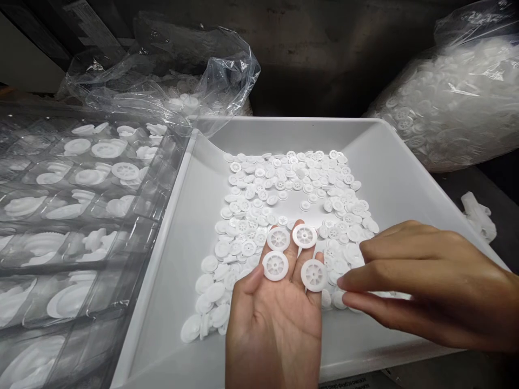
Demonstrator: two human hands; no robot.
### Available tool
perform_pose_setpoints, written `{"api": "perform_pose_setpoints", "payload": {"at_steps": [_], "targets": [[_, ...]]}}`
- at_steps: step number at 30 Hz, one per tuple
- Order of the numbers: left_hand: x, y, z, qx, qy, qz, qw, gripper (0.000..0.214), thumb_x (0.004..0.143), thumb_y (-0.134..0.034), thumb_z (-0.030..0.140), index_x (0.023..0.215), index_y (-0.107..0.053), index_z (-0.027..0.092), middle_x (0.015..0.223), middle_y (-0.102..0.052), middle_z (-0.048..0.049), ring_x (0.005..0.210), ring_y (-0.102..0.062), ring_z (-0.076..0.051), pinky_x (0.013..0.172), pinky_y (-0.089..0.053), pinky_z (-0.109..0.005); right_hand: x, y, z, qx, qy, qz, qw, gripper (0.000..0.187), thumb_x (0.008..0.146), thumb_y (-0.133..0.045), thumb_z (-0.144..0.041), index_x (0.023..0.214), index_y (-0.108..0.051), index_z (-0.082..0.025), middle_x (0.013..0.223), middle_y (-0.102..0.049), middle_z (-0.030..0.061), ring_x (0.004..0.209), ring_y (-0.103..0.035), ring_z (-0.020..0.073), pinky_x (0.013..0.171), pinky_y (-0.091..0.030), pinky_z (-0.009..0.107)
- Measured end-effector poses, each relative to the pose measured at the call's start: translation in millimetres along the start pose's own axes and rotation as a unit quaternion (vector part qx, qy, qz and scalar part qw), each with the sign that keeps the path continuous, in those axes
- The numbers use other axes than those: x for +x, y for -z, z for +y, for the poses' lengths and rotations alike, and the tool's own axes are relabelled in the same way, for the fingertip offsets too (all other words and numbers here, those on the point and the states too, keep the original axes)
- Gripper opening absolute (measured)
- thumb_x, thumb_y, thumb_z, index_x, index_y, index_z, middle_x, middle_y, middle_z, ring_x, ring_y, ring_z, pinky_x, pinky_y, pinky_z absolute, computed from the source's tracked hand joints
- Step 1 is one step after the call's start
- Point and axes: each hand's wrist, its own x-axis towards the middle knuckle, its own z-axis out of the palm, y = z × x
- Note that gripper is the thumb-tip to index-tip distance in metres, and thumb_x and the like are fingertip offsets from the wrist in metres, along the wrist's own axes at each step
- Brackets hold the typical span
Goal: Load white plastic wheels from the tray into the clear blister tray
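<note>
My left hand is palm up above the tray, holding several white plastic spoked wheels spread over its fingers. The thumb touches the nearest wheel at the left; another wheel rests by the little finger. To the right, my right hand has its thumb and index fingertip pinched close together, beside that wheel and above the loose ones. Whether anything small is between those fingertips, I cannot tell. Beneath both hands, many similar wheels lie scattered in a light grey tray.
A clear compartment tray with white plastic parts in its pockets stands at the left. Behind it lies an open clear bag of white pieces. A full bag of wheels stands at the back right, near a white part.
</note>
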Motion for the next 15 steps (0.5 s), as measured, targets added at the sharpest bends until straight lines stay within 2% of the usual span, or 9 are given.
{"api": "perform_pose_setpoints", "payload": {"at_steps": [5,9,15], "targets": [[-0.3,-1.6,1.2,0.011,0.003,0.016,1.000,0.061,0.095,-0.045,0.028,0.154,-0.038,0.015,0.143,-0.062,-0.0182,0.136,-0.058,-0.033,0.119,-0.041,-0.049,-2.2,4.3,-2.3,0.038,-0.016,-0.085,0.995,0.020,0.106,-0.049,-0.017,0.097,-0.067,-0.018,0.069,-0.056,-0.0041,0.060,-0.049,0.0115,0.059,-0.037,0.029],[0.0,-3.9,0.9,-0.002,0.000,0.023,1.000,0.061,0.095,-0.043,0.026,0.154,-0.038,0.016,0.142,-0.063,-0.0174,0.135,-0.059,-0.032,0.120,-0.040,-0.048,-1.0,3.3,-3.4,0.034,-0.012,-0.096,0.995,0.020,0.105,-0.048,-0.014,0.095,-0.065,-0.018,0.070,-0.057,-0.0031,0.062,-0.050,0.0128,0.059,-0.038,0.030],[0.8,-6.9,-0.6,-0.015,-0.014,0.033,0.999,0.059,0.093,-0.045,0.022,0.153,-0.043,0.023,0.144,-0.063,-0.0134,0.131,-0.062,-0.031,0.116,-0.046,-0.048,-1.0,5.2,-3.5,0.039,-0.001,-0.112,0.993,0.018,0.102,-0.049,-0.012,0.096,-0.065,-0.017,0.070,-0.058,-0.0031,0.062,-0.052,0.0129,0.058,-0.039,0.030]]}}
